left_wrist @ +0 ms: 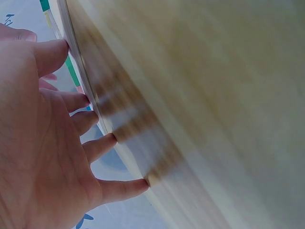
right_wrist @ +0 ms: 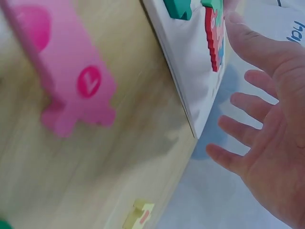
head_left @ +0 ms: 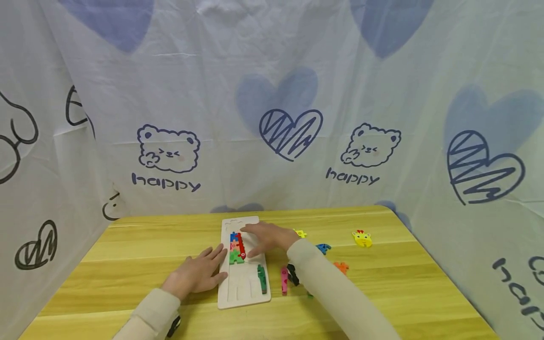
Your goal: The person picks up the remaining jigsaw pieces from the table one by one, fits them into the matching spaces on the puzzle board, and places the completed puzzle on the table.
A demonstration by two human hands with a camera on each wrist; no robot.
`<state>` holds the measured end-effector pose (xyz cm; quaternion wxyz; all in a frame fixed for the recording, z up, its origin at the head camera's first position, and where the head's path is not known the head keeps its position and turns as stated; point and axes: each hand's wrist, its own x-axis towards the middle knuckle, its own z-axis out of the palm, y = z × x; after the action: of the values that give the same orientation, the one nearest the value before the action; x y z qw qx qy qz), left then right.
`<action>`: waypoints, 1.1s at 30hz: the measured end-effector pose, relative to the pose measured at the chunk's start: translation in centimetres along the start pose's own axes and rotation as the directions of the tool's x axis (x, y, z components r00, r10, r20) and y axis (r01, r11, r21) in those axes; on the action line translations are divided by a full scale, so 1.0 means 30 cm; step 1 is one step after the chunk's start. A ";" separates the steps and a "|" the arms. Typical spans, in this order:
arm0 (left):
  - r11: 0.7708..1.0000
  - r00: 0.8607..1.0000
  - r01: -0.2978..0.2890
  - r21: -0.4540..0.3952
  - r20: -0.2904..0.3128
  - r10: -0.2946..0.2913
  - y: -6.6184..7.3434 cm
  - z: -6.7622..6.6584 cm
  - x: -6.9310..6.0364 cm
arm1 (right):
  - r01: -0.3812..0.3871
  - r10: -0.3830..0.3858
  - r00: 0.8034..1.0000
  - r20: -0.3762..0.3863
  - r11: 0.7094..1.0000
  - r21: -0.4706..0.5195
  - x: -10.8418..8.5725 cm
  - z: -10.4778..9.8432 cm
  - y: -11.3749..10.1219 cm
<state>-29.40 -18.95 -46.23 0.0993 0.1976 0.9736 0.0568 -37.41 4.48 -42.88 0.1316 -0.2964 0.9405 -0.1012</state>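
Observation:
A white puzzle board (head_left: pixel 244 279) lies lengthwise on the table. Interlocked blue, pink, light green (head_left: pixel 235 258) and red puzzle pieces (head_left: pixel 241 246) fill part of its recess, and a dark green puzzle piece (head_left: pixel 261 279) lies near its right edge. My left hand (head_left: pixel 199 273) touches the board's left edge with spread, straight fingertips, as the left wrist view also shows. Over the board's upper right, my right hand (right_wrist: pixel 281 114) hovers with fingers apart beside the red piece. Nothing shows between those fingers; the thumb tip's contact with the pieces is unclear.
Right of the board lie a pink piece (head_left: pixel 284 281), a black piece (head_left: pixel 292 275), a blue piece (head_left: pixel 324 248), an orange piece (head_left: pixel 342 267), a yellow piece (head_left: pixel 301 233) and a giraffe head (head_left: pixel 362 238). A black-and-white item (head_left: pixel 174 326) is partly under the left sleeve.

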 end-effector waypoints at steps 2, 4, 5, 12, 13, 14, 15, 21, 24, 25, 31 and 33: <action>1.000 1.000 0.001 0.000 -0.001 -0.001 -0.001 0.002 -0.001 | -0.004 0.004 1.000 -0.005 1.000 0.008 -0.016 -0.003 0.007; 1.000 1.000 -0.001 -0.002 -0.004 0.001 -0.002 0.004 -0.002 | 0.002 -0.002 1.000 -0.014 1.000 0.009 -0.032 -0.008 0.013; 1.000 1.000 -0.004 0.000 -0.007 0.004 -0.002 0.006 -0.001 | 0.007 -0.007 1.000 -0.020 1.000 0.007 -0.039 -0.010 0.016; 1.000 1.000 -0.003 -0.003 -0.002 0.003 -0.002 0.010 -0.001 | 0.035 -0.035 0.998 -0.042 0.999 -0.011 -0.085 -0.024 0.050; 1.000 1.000 -0.003 -0.005 0.000 0.003 -0.002 0.011 -0.001 | 0.038 -0.039 0.998 -0.046 0.999 -0.017 -0.090 -0.024 0.057; 1.000 1.000 -0.004 -0.007 0.001 0.004 -0.001 0.011 -0.003 | 0.043 -0.044 0.998 -0.050 0.999 -0.023 -0.095 -0.023 0.064; 1.000 1.000 -0.005 -0.009 0.003 0.005 -0.001 0.011 -0.005 | 0.050 -0.051 0.997 -0.052 0.998 -0.023 -0.100 -0.024 0.071; 1.000 1.000 -0.010 -0.015 0.001 0.010 -0.001 0.013 -0.012 | 0.109 -0.110 0.991 -0.072 0.994 -0.020 -0.129 -0.022 0.111; 1.000 1.000 -0.012 -0.010 -0.001 0.012 -0.002 0.014 -0.015 | 0.129 -0.130 0.988 -0.081 0.992 -0.016 -0.148 -0.019 0.127; 1.000 1.000 -0.010 -0.010 -0.001 0.010 -0.002 0.014 -0.017 | 0.137 -0.138 0.987 -0.084 0.990 -0.020 -0.154 -0.017 0.132; 1.000 1.000 -0.009 -0.003 -0.002 0.009 -0.002 0.011 -0.010 | 0.154 -0.153 0.983 -0.101 0.988 -0.001 -0.204 -0.022 0.143; 1.000 1.000 -0.010 -0.001 -0.005 0.010 0.000 0.007 -0.006 | 0.151 -0.149 0.983 -0.106 0.989 0.004 -0.222 -0.024 0.145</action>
<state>-29.19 -19.02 -46.39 0.0965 0.2023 0.9728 0.0582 -34.69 11.95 -42.11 0.0753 -0.3598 0.9206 -0.1319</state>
